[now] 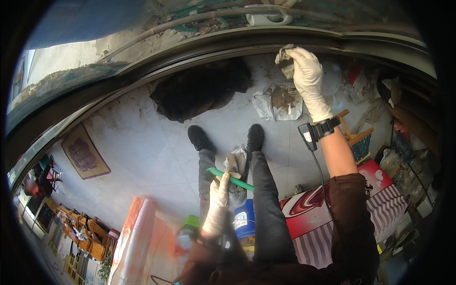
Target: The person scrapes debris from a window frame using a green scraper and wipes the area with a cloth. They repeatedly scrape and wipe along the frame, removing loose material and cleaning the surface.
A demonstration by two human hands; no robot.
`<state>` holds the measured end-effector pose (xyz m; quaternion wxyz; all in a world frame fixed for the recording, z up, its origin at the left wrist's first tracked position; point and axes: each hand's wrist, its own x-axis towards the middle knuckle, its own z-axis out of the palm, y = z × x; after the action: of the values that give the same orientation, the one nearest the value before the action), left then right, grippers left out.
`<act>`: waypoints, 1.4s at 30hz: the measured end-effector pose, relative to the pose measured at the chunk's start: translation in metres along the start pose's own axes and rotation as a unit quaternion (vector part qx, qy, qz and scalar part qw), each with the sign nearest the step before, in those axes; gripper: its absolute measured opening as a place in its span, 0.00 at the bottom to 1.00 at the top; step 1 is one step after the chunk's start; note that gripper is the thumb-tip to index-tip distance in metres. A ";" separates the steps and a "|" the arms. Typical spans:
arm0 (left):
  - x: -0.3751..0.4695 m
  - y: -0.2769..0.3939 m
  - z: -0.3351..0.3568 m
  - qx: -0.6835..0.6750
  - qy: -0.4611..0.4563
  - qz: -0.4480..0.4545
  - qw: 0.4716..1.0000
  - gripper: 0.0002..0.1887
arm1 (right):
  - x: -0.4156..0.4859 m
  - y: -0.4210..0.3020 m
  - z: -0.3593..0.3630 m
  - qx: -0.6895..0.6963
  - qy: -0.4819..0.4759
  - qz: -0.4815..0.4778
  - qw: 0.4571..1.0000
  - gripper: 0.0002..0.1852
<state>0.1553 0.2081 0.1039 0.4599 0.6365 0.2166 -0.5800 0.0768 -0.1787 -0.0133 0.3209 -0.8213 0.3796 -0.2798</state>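
My left hand (219,201), in a pale glove, grips a green strip-shaped tool (237,182) and what looks like the end of a grey cloth (237,165) hanging between my legs; whether the cloth is held is unclear. My right hand (305,73), also gloved, is raised at the metal window or door frame (249,40), its fingers closed on a crumpled, dirty grey-brown rag (284,57). A device is strapped to the right wrist, with a cable running down the arm.
A black mat or cloth (203,91) lies on the floor before my feet. Right of it is a white plastic bag (265,107) with brown debris. A blue bucket (244,219) stands below; a red-topped covered table (299,213) is at right. Another person (37,187) is far left.
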 end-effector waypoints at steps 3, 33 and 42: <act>0.000 0.002 -0.003 0.010 -0.002 0.007 1.000 0.18 | 0.022 -0.003 0.011 -0.215 -0.041 -0.082 0.972 0.13; -0.010 0.038 -0.055 -0.083 -0.009 -0.035 0.996 0.18 | 0.040 -0.040 0.113 -0.075 -0.133 0.109 0.982 0.09; -0.010 0.044 -0.058 -0.089 0.032 0.002 0.996 0.16 | 0.047 -0.035 0.105 -0.234 -0.100 -0.061 0.965 0.05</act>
<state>0.2193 0.2377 0.1222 0.5086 0.6119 0.2804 -0.5369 0.1921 -0.1661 -0.0443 0.1378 -0.9191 0.3495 -0.1190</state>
